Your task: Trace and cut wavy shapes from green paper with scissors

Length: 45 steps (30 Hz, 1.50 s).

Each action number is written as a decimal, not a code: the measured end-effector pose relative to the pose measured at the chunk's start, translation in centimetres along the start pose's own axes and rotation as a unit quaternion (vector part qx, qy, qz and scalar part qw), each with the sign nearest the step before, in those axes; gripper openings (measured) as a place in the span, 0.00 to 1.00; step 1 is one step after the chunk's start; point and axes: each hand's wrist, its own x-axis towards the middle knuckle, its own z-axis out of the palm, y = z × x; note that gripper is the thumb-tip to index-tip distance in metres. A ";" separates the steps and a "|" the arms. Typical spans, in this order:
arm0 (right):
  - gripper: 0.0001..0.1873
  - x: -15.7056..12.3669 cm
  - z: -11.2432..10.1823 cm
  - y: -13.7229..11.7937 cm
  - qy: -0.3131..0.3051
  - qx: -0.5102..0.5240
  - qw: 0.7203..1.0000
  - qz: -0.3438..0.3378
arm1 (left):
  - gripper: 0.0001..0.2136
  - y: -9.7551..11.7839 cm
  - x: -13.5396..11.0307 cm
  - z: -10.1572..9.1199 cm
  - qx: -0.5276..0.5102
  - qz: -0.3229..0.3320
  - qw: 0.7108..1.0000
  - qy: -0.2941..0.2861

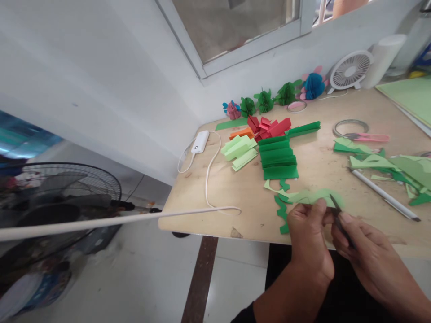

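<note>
My left hand [311,237] pinches a light green sheet of paper [314,196] over the front of the table, with a thin cut strip trailing off to its left. In my right hand [367,251] is a pair of dark scissors [336,206], its pointed blade against the paper; my fingers hide most of the handles. Beside my left hand lies a wavy dark green paper offcut [282,213]. Folded dark green paper strips [278,158] are stacked a little further back.
Light green [239,150] and red folded papers [269,129] lie mid-table. Paper ornaments [265,101] line the wall near a small white fan [350,71]. A white pen [384,193], green scraps [400,170] and a tape ring [350,128] sit right. A white cable [117,219] crosses the left edge.
</note>
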 end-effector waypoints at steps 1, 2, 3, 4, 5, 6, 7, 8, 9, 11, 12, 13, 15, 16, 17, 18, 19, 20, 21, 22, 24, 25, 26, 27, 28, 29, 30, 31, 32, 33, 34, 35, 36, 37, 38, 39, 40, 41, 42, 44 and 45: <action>0.30 0.0 0.0 0.0 -0.001 0.003 1.000 -0.001 | 0.10 0.0 0.0 0.0 0.000 -0.001 1.000 0.000; 0.29 0.0 0.0 0.0 -0.002 0.005 1.000 -0.004 | 0.10 0.0 0.0 0.0 0.001 -0.003 1.000 -0.002; 0.29 0.0 0.0 0.0 -0.001 0.006 1.000 -0.006 | 0.09 0.0 0.1 -0.1 0.003 -0.005 1.000 -0.003; 0.29 0.0 0.0 0.0 0.000 0.005 1.000 -0.008 | 0.09 0.0 0.1 -0.1 0.005 -0.007 1.000 -0.004; 0.29 0.0 -0.1 0.1 0.001 0.002 1.000 -0.009 | 0.10 0.0 0.1 -0.2 0.009 -0.009 1.000 -0.006; 0.29 0.0 -0.2 0.1 0.000 -0.002 1.000 -0.010 | 0.10 0.0 0.2 -0.2 0.013 -0.010 1.000 -0.007; 0.29 0.0 -0.2 0.1 -0.002 -0.006 1.000 -0.009 | 0.11 -0.1 0.3 -0.3 0.017 -0.009 1.000 -0.008; 0.29 0.0 -0.3 0.1 -0.005 -0.010 1.000 -0.007 | 0.11 -0.1 0.4 -0.3 0.021 -0.007 1.000 -0.008; 0.29 0.0 -0.4 0.2 -0.008 -0.013 1.000 -0.004 | 0.11 -0.1 0.5 -0.4 0.027 -0.005 1.000 -0.007; 0.29 0.1 -0.6 0.3 -0.012 -0.016 1.000 0.003 | 0.12 -0.1 0.7 -0.5 0.038 -0.002 0.999 -0.004; 0.29 0.2 -0.6 0.3 -0.013 -0.017 1.000 0.006 | 0.13 -0.1 0.8 -0.5 0.042 -0.001 0.999 -0.001; 0.29 0.2 -0.6 0.3 -0.015 -0.018 1.000 0.008 | 0.13 0.0 0.9 -0.5 0.045 0.000 0.999 0.001; 0.29 0.3 -0.5 0.4 -0.013 -0.014 1.000 0.008 | 0.14 0.1 1.1 -0.5 0.051 0.001 0.999 0.005; 0.29 0.3 -0.4 0.4 -0.012 -0.009 1.000 0.008 | 0.15 0.1 1.1 -0.5 0.054 0.000 0.999 0.009; 0.29 0.3 -0.4 0.4 -0.008 -0.002 1.000 0.009 | 0.15 0.2 1.1 -0.6 0.057 0.001 0.998 0.011; 0.29 0.3 -0.3 0.4 -0.004 0.004 1.000 0.010 | 0.15 0.2 1.0 -0.6 0.057 0.003 0.998 0.012; 0.29 0.3 -0.2 0.5 -0.002 0.007 1.000 0.009 | 0.14 0.2 1.0 -0.7 0.055 0.006 0.998 0.011; 0.29 0.3 -0.2 0.5 -0.002 0.007 1.000 0.007 | 0.14 0.2 0.9 -0.8 0.051 0.011 0.999 0.006; 0.29 0.3 -0.1 0.5 -0.006 0.001 1.000 0.006 | 0.14 0.2 0.8 -0.8 0.045 0.016 0.999 -0.003; 0.30 0.3 -0.1 0.5 -0.010 -0.005 1.000 0.003 | 0.13 0.1 0.8 -0.9 0.040 0.020 0.999 -0.012; 0.31 0.3 0.0 0.5 -0.017 -0.016 1.000 -0.003 | 0.14 0.0 0.9 -0.9 0.043 0.023 0.999 -0.015; 0.31 0.3 0.0 0.5 -0.015 -0.020 1.000 -0.007 | 0.15 -0.1 1.0 -0.9 0.052 0.024 0.998 -0.009; 0.31 0.3 0.0 0.4 -0.015 -0.025 1.000 -0.009 | 0.16 -0.1 1.1 -0.9 0.062 0.025 0.998 0.000; 0.31 0.3 0.0 0.4 -0.014 -0.029 0.999 -0.012 | 0.17 -0.2 1.3 -0.8 0.071 0.025 0.997 0.010; 0.31 0.3 0.0 0.3 -0.013 -0.033 0.999 -0.014 | 0.17 -0.2 1.4 -0.8 0.076 0.024 0.997 0.018; 0.31 0.3 0.0 0.3 -0.014 -0.037 0.999 -0.014 | 0.17 -0.3 1.5 -0.7 0.076 0.022 0.997 0.021; 0.31 0.3 0.0 0.2 -0.015 -0.038 0.999 -0.014 | 0.17 -0.3 1.5 -0.7 0.072 0.021 0.997 0.020; 0.30 0.2 0.0 0.1 -0.017 -0.037 0.999 -0.013 | 0.16 -0.3 1.6 -0.6 0.065 0.021 0.998 0.017; 0.30 0.2 0.0 0.1 -0.019 -0.034 0.999 -0.012 | 0.16 -0.2 1.6 -0.6 0.058 0.021 0.998 0.012; 0.30 0.2 0.1 0.0 -0.019 -0.031 0.999 -0.013 | 0.15 -0.2 1.6 -0.6 0.052 0.021 0.998 0.008; 0.30 0.1 0.1 -0.1 -0.018 -0.029 0.999 -0.013 | 0.14 -0.2 1.5 -0.6 0.049 0.019 0.999 0.004; 0.31 0.1 0.2 -0.1 -0.018 -0.029 0.999 -0.015 | 0.14 -0.2 1.5 -0.6 0.048 0.018 0.999 0.002; 0.31 0.1 0.2 -0.1 -0.016 -0.030 0.999 -0.016 | 0.14 -0.2 1.5 -0.6 0.048 0.016 0.999 0.002; 0.31 0.2 0.3 -0.2 -0.014 -0.032 0.999 -0.016 | 0.13 -0.1 1.4 -0.5 0.047 0.014 0.999 0.002; 0.31 0.2 0.3 -0.1 -0.012 -0.033 0.999 -0.016 | 0.13 -0.1 1.4 -0.5 0.046 0.013 0.999 0.002; 0.31 0.2 0.3 -0.1 -0.011 -0.032 0.999 -0.012 | 0.13 0.0 1.3 -0.5 0.045 0.013 0.999 0.001; 0.31 0.2 0.2 -0.1 -0.012 -0.029 0.999 -0.008 | 0.13 0.1 1.2 -0.5 0.045 0.013 0.999 0.000; 0.31 0.3 0.2 0.0 -0.014 -0.025 1.000 -0.004 | 0.12 0.2 1.1 -0.4 0.047 0.012 0.999 -0.001; 0.30 0.3 0.1 0.0 -0.014 -0.021 1.000 -0.001 | 0.11 0.3 1.1 -0.4 0.051 0.011 0.999 -0.001; 0.30 0.3 -0.1 0.0 -0.014 -0.019 1.000 0.005 | 0.10 0.6 0.9 -0.3 0.062 0.011 0.998 0.000; 0.30 0.2 -0.2 0.0 -0.015 -0.021 1.000 0.006 | 0.10 0.7 0.8 -0.2 0.065 0.010 0.998 0.002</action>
